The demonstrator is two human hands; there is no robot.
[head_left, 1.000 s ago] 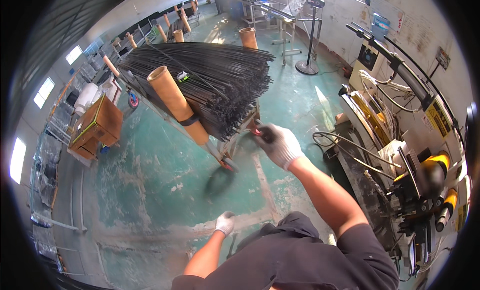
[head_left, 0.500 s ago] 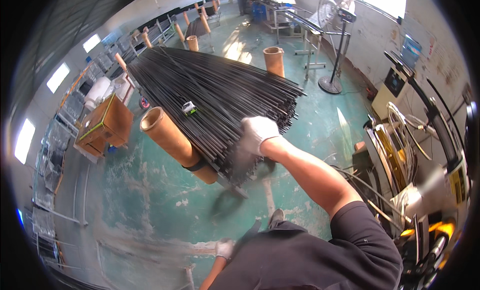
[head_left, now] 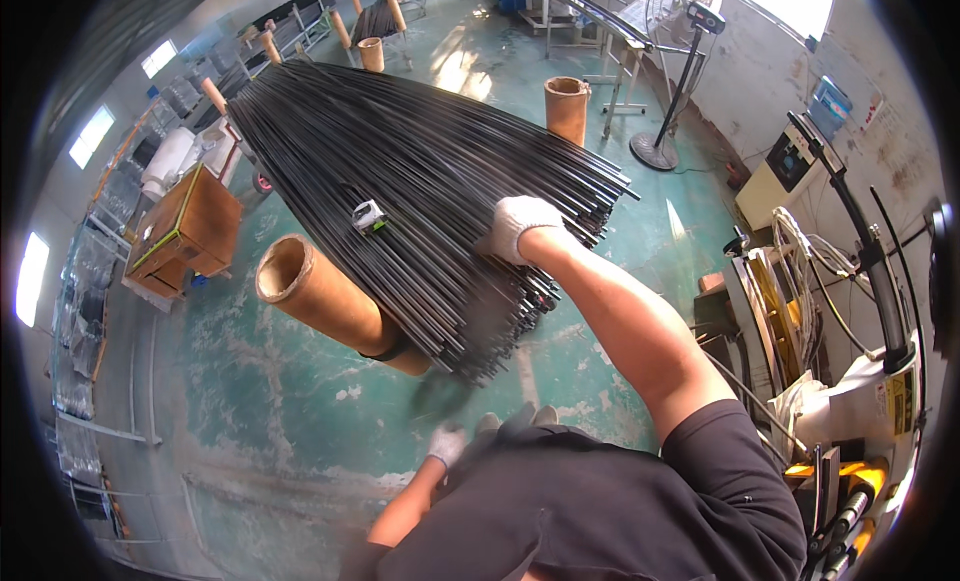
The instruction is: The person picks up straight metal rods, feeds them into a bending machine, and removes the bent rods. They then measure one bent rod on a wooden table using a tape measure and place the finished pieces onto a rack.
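A large bundle of long black rods (head_left: 400,171) stretches away from me, its near ends uneven. My right hand (head_left: 522,228), in a white knit glove, is over the rods near their ends, its fingers curled down. Whatever it grips is hidden beneath it, and a dark smear of motion lies just below. My left hand (head_left: 447,445), also in a white glove, hangs low at my left side, apart from the rods; its fingers are too small and blurred to read. A white and green tape measure (head_left: 368,218) rests on top of the bundle.
Brown cardboard tubes stand beside the bundle: one near left (head_left: 325,301), one at right (head_left: 566,111). A wooden box (head_left: 190,236) is at left. A floor fan (head_left: 655,151) stands far right. Nearer on the right are coiled hoses (head_left: 800,246) and a machine. My shoes (head_left: 545,415) are below.
My right hand stays over the rod ends, a little higher in view. My left hand has moved slightly up. My view has shifted, with the bundle appearing larger and nearer.
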